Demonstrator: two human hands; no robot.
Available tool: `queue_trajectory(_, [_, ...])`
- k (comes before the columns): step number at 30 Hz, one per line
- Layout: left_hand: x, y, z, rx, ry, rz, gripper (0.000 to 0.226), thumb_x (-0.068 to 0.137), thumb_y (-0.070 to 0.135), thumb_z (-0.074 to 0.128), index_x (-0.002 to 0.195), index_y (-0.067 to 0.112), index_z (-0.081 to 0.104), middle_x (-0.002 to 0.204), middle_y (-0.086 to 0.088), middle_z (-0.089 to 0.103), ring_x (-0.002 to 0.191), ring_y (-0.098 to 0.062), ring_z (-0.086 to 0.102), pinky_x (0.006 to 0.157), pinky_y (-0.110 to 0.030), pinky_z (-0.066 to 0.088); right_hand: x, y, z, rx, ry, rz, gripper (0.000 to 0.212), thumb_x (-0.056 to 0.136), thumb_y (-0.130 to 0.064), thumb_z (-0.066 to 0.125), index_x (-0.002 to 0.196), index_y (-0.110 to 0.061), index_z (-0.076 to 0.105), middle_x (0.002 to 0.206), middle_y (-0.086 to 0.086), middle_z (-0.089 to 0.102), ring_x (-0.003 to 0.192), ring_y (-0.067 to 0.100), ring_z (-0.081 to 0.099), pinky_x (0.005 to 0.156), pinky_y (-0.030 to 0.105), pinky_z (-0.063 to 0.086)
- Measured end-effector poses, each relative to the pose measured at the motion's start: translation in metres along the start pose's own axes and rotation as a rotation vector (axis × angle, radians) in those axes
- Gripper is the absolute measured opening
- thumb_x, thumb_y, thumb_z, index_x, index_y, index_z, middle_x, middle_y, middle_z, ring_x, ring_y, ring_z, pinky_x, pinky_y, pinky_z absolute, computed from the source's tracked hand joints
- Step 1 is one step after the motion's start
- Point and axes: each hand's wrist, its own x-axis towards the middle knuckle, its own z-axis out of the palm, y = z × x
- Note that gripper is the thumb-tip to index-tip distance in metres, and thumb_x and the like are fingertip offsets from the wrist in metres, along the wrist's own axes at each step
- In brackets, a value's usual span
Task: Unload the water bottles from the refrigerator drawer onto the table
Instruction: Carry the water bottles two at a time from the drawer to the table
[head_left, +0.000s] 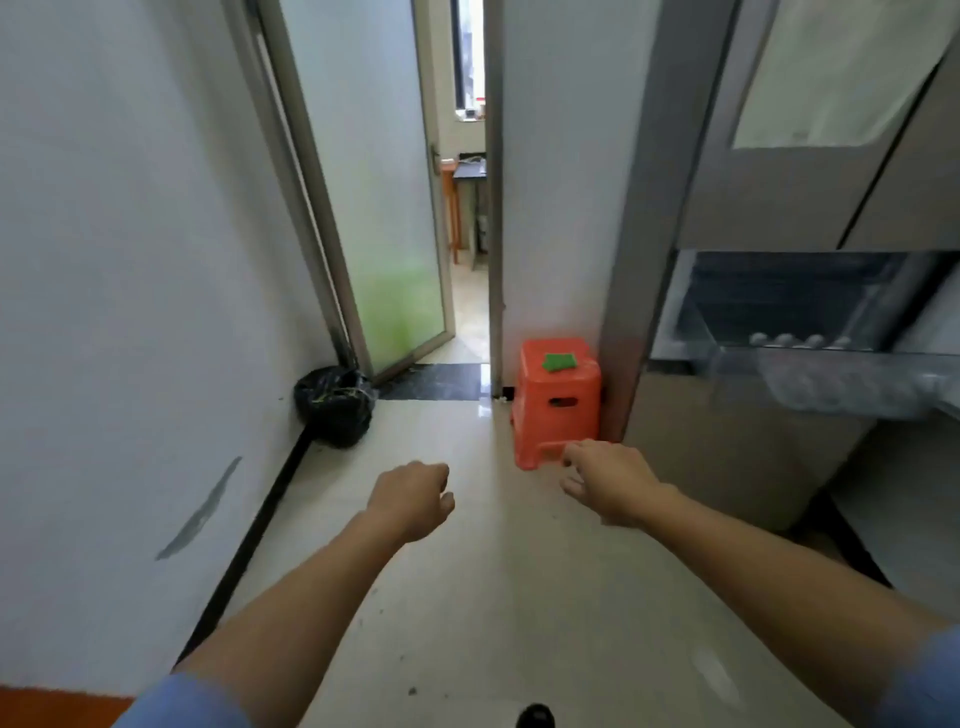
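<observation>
Beyond the blue sleeves (182, 701), left hand (415, 499) and right hand (608, 483) hang loosely curled, empty, left of the refrigerator drawer (831, 374); best turn toward it, gripping water bottles (800, 340) mid-body.

Both forearms (291, 597) are bare from the fingers (570, 456) back to the elbows, where the blue left sleeve (176, 701) and blue right sleeve (924, 686) begin, and a black shoe tip (535, 717) shows well behind the fingers.
</observation>
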Motion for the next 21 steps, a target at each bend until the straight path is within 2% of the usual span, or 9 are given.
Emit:
queue_trajectory(2, [0.048,0.045,-0.002,0.013,-0.005,0.099,0.030,0.093,0.040,0.046,0.109,0.018,0.059,0.107,-0.007,0.064,0.094,-0.027,0.060,0.076,-0.035,0.046,0.002,0.054,-0.006,0.004,0.005,0.094,0.031,0.093,-0.041,0.050,0.116,-0.022,0.059,0.115,0.004,0.063,0.102,0.027,0.062,0.077,0.035,0.046])
queue_trajectory(7, [0.169,0.149,-0.011,-0.080,-0.015,0.336,0.023,0.091,0.040,0.050,0.100,0.020,0.058,0.100,-0.003,0.066,0.088,-0.023,0.062,0.070,-0.030,0.046,0.012,0.181,-0.026,0.029,0.010,0.341,0.037,0.095,-0.044,0.049,0.123,-0.021,0.055,0.121,0.005,0.061,0.111,0.027,0.059,0.086,0.036,0.047])
queue_trajectory(10, [0.231,0.211,-0.021,-0.117,-0.031,0.465,0.023,0.090,0.039,0.050,0.094,0.018,0.060,0.098,-0.006,0.067,0.087,-0.026,0.064,0.076,-0.035,0.052,0.010,0.247,-0.035,0.058,0.034,0.477,0.037,0.095,-0.045,0.050,0.123,-0.022,0.055,0.121,0.003,0.062,0.109,0.026,0.060,0.086,0.036,0.048])
queue_trajectory(12, [0.267,0.253,-0.027,-0.110,-0.042,0.528,0.024,0.088,0.038,0.050,0.097,0.019,0.061,0.099,-0.008,0.068,0.090,-0.029,0.065,0.079,-0.039,0.054,0.004,0.284,-0.038,0.087,0.065,0.574,0.038,0.094,-0.046,0.051,0.123,-0.022,0.056,0.121,0.003,0.062,0.109,0.025,0.060,0.086,0.036,0.048])
queue_trajectory(16, [0.312,0.329,-0.031,-0.106,-0.084,0.647,0.022,0.088,0.035,0.049,0.097,0.019,0.061,0.102,-0.007,0.067,0.094,-0.029,0.064,0.078,-0.038,0.053,-0.011,0.346,-0.041,0.137,0.060,0.730,0.037,0.092,-0.046,0.053,0.120,-0.022,0.058,0.119,0.004,0.063,0.107,0.026,0.061,0.085,0.035,0.049])
queue_trajectory(21, [0.367,0.407,-0.025,-0.158,-0.082,0.713,0.019,0.090,0.035,0.052,0.097,0.021,0.062,0.099,-0.004,0.067,0.093,-0.025,0.064,0.075,-0.035,0.050,-0.007,0.427,-0.044,0.177,0.092,0.820,0.036,0.092,-0.045,0.054,0.120,-0.023,0.058,0.116,0.003,0.065,0.104,0.025,0.061,0.081,0.034,0.047])
